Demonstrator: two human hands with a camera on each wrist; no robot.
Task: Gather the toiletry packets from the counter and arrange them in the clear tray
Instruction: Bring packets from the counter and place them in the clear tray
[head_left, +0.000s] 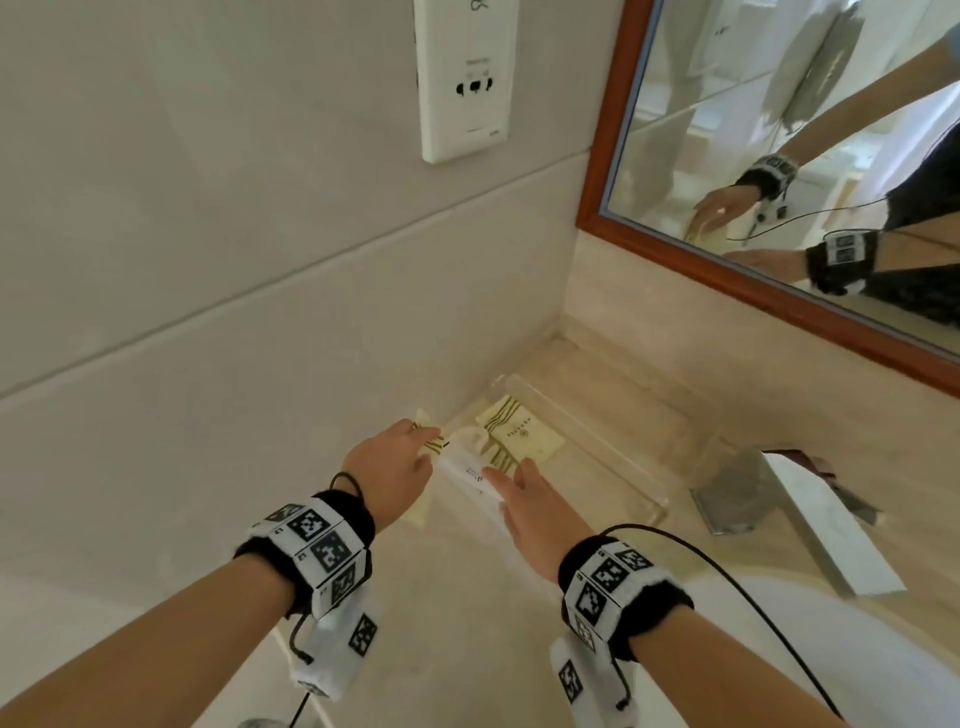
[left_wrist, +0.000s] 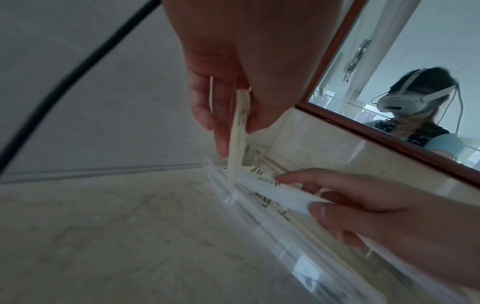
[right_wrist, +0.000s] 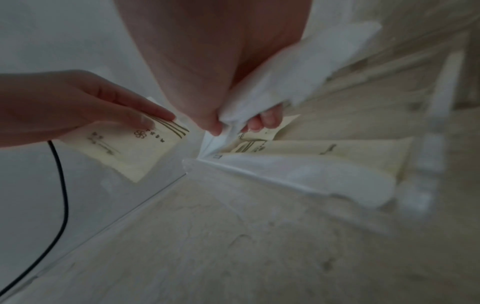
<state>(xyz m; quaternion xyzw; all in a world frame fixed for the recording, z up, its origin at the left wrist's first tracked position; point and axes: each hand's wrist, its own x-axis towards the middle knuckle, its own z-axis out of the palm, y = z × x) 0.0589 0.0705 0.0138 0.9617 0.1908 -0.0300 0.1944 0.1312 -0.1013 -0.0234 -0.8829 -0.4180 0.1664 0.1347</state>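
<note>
Both hands (head_left: 392, 462) pinch packets (head_left: 467, 470) over tray (head_left: 613, 452).

A bathroom: wood-framed mirror (head_left: 769, 291) above a marble surface (head_left: 467, 597), tiled wall (head_left: 208, 260), shaver socket (head_left: 465, 78).

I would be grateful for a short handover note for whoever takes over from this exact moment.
Left hand: pinches a cream packet, held on edge at the clear tray's left end.
Right hand: grips a long white packet over the tray's near edge.
Done: at least one cream packet with stripes lies flat inside the tray, with more cream packets partly hidden under the hands.
Left: set both held packets into the tray and straighten them. The hands hide part of the counter, so check it for further packets.
</note>
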